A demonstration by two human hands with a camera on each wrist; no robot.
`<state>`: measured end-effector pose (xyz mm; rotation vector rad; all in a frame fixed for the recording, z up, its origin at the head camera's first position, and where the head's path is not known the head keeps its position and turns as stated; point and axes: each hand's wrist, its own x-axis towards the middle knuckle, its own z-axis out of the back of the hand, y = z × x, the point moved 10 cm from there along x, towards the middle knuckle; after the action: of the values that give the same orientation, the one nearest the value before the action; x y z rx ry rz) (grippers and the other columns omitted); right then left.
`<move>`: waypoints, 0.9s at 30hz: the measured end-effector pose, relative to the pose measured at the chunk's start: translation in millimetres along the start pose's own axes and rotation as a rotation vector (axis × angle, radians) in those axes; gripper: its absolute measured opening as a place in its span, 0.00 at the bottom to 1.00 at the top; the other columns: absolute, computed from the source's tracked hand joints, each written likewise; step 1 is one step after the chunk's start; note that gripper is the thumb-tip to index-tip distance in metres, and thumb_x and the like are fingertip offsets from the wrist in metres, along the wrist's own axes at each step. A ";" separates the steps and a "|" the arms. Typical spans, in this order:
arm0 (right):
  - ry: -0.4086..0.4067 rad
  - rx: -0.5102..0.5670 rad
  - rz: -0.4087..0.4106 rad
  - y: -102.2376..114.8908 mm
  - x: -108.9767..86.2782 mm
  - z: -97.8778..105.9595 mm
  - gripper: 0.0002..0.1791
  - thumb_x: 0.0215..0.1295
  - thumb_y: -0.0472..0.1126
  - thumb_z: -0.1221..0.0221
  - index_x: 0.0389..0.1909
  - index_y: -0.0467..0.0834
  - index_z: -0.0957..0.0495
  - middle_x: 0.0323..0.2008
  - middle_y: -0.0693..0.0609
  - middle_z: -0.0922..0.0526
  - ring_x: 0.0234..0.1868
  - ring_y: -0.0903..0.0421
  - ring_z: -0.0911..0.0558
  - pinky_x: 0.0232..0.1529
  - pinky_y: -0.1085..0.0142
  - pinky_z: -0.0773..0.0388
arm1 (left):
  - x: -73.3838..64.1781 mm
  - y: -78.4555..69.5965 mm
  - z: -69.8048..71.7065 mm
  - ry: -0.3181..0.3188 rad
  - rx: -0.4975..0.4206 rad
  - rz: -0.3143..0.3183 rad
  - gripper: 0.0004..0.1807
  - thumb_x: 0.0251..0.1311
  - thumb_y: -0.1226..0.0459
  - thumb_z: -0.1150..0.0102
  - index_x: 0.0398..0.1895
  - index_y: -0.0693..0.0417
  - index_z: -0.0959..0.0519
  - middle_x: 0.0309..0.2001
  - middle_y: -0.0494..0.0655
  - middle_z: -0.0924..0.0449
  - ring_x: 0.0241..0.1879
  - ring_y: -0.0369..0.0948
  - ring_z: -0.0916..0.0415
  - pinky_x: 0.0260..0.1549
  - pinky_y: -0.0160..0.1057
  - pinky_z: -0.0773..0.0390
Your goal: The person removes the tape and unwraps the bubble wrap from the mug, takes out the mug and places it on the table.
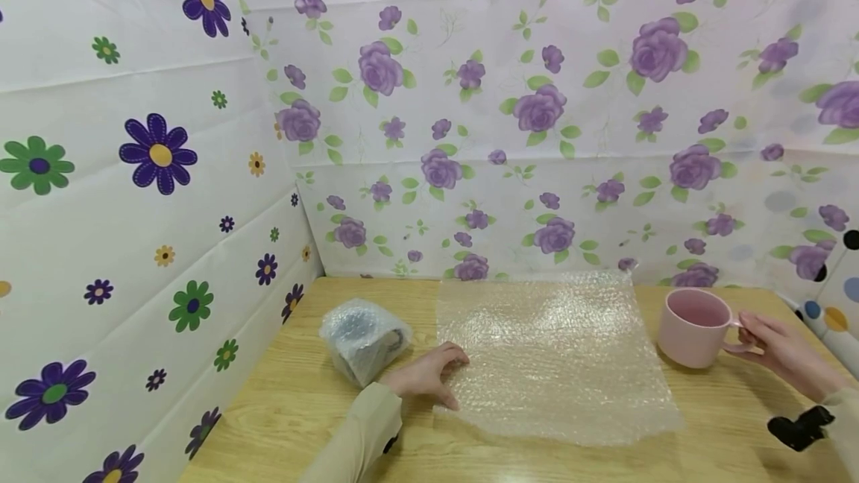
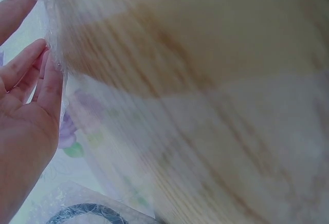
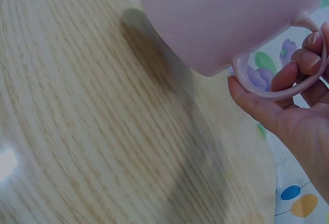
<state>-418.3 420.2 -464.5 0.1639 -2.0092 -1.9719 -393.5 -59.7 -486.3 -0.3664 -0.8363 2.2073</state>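
A clear sheet of bubble wrap (image 1: 550, 356) lies spread flat on the wooden table, its far edge reaching the flowered backdrop. My left hand (image 1: 429, 375) rests at the sheet's left edge, with the fingers extended and touching the plastic. In the left wrist view, that same hand (image 2: 31, 95) meets the edge of the film. To the right of the sheet, my right hand (image 1: 781, 349) grips a pink mug (image 1: 691, 330) by its handle. The mug is upright in the head view. From the right wrist, fingers curl through the handle (image 3: 277, 93); whether the base touches the table is unclear.
Left of the sheet, close to my left forearm, sits a bundle (image 1: 362, 338) wrapped in bubble wrap, with something dark inside. Flower-printed cloth (image 1: 436, 133) hangs behind the wooden table (image 1: 268, 408) and along its left side. More patterned cloth borders the right.
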 end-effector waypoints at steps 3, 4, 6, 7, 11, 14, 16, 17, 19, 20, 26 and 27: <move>-0.003 0.018 -0.009 -2.1 -1.8 0.7 0.14 0.73 0.39 0.62 0.30 0.40 0.32 0.23 0.48 0.37 0.31 0.56 0.28 0.38 0.58 0.23 | 0.0 -0.2 0.5 0.002 -0.004 0.002 0.37 0.36 0.64 0.26 0.53 0.62 0.32 0.52 0.51 0.37 0.50 0.44 0.36 0.51 0.37 0.36; -0.005 0.017 -0.014 -2.9 -2.2 0.7 0.14 0.73 0.39 0.62 0.30 0.40 0.32 0.23 0.48 0.37 0.31 0.56 0.28 0.38 0.58 0.23 | 0.1 -0.3 0.7 0.002 -0.004 0.002 0.37 0.36 0.64 0.26 0.53 0.62 0.32 0.52 0.51 0.37 0.51 0.44 0.36 0.51 0.37 0.36; -0.008 0.013 -0.024 -4.4 -2.5 0.4 0.14 0.73 0.39 0.62 0.30 0.41 0.31 0.23 0.48 0.37 0.31 0.56 0.28 0.38 0.58 0.23 | 0.3 0.0 0.8 0.002 0.003 0.004 0.37 0.36 0.64 0.26 0.53 0.62 0.32 0.52 0.51 0.37 0.50 0.44 0.36 0.51 0.37 0.35; -0.010 0.010 -0.028 -5.0 -2.6 0.3 0.14 0.73 0.39 0.62 0.31 0.41 0.31 0.23 0.48 0.37 0.31 0.56 0.28 0.38 0.57 0.23 | 0.3 0.2 0.9 0.002 0.003 0.005 0.37 0.36 0.64 0.26 0.53 0.62 0.32 0.52 0.51 0.37 0.50 0.44 0.36 0.50 0.37 0.35; -0.001 -0.011 -0.022 -6.3 -1.7 -1.5 0.13 0.73 0.39 0.63 0.32 0.41 0.32 0.23 0.47 0.39 0.31 0.56 0.28 0.38 0.58 0.23 | 0.1 1.2 0.5 0.003 0.013 0.010 0.37 0.36 0.63 0.26 0.53 0.60 0.32 0.52 0.49 0.37 0.49 0.42 0.36 0.49 0.36 0.34; 0.012 0.002 -0.001 -5.9 -0.7 -3.0 0.13 0.73 0.38 0.64 0.32 0.40 0.33 0.23 0.46 0.40 0.31 0.56 0.29 0.38 0.58 0.23 | -0.1 1.9 0.0 0.005 0.007 0.014 0.37 0.36 0.63 0.26 0.53 0.60 0.32 0.52 0.48 0.37 0.49 0.42 0.36 0.48 0.36 0.34; 0.012 0.011 0.014 -5.5 -0.1 -2.8 0.13 0.73 0.37 0.64 0.32 0.39 0.34 0.23 0.46 0.40 0.31 0.57 0.29 0.38 0.58 0.23 | -0.2 2.0 0.1 0.003 0.006 0.014 0.37 0.36 0.63 0.26 0.53 0.60 0.32 0.52 0.48 0.37 0.49 0.42 0.36 0.48 0.36 0.34; 0.012 0.013 0.016 -5.8 0.0 -2.8 0.13 0.73 0.37 0.64 0.31 0.39 0.34 0.23 0.46 0.40 0.31 0.57 0.29 0.38 0.58 0.23 | -0.2 2.1 0.2 0.003 0.004 0.014 0.37 0.36 0.63 0.26 0.53 0.60 0.32 0.52 0.48 0.37 0.49 0.42 0.36 0.48 0.36 0.34; 0.002 0.006 0.012 -6.8 0.3 -1.7 0.14 0.73 0.37 0.64 0.30 0.39 0.34 0.22 0.47 0.40 0.31 0.57 0.28 0.38 0.59 0.23 | -0.3 2.4 0.1 0.003 0.003 0.014 0.37 0.36 0.63 0.26 0.53 0.60 0.32 0.52 0.48 0.37 0.49 0.42 0.36 0.48 0.36 0.34; -0.003 0.001 0.009 -7.3 0.3 -1.4 0.14 0.73 0.38 0.63 0.29 0.39 0.34 0.22 0.47 0.40 0.31 0.57 0.28 0.38 0.59 0.23 | -0.4 2.7 -0.1 0.004 -0.001 0.015 0.37 0.36 0.63 0.26 0.53 0.60 0.32 0.52 0.48 0.37 0.49 0.42 0.36 0.48 0.36 0.34; -0.041 -0.038 -0.049 -11.4 1.3 2.7 0.16 0.73 0.41 0.62 0.25 0.39 0.36 0.23 0.48 0.38 0.32 0.58 0.27 0.38 0.59 0.23 | -0.3 3.5 -0.9 0.005 -0.004 0.011 0.36 0.36 0.63 0.26 0.53 0.60 0.32 0.52 0.47 0.37 0.49 0.41 0.36 0.48 0.35 0.34; -0.055 -0.058 -0.064 -12.4 1.4 4.0 0.16 0.73 0.42 0.61 0.25 0.39 0.36 0.22 0.48 0.38 0.32 0.58 0.27 0.38 0.59 0.23 | -0.2 3.6 -0.8 0.004 -0.003 0.010 0.36 0.36 0.63 0.26 0.52 0.60 0.32 0.52 0.47 0.37 0.49 0.41 0.36 0.48 0.35 0.34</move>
<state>-422.6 423.1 -476.5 0.1644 -2.0012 -2.0930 -394.9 -61.3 -489.3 -0.3770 -0.8375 2.2137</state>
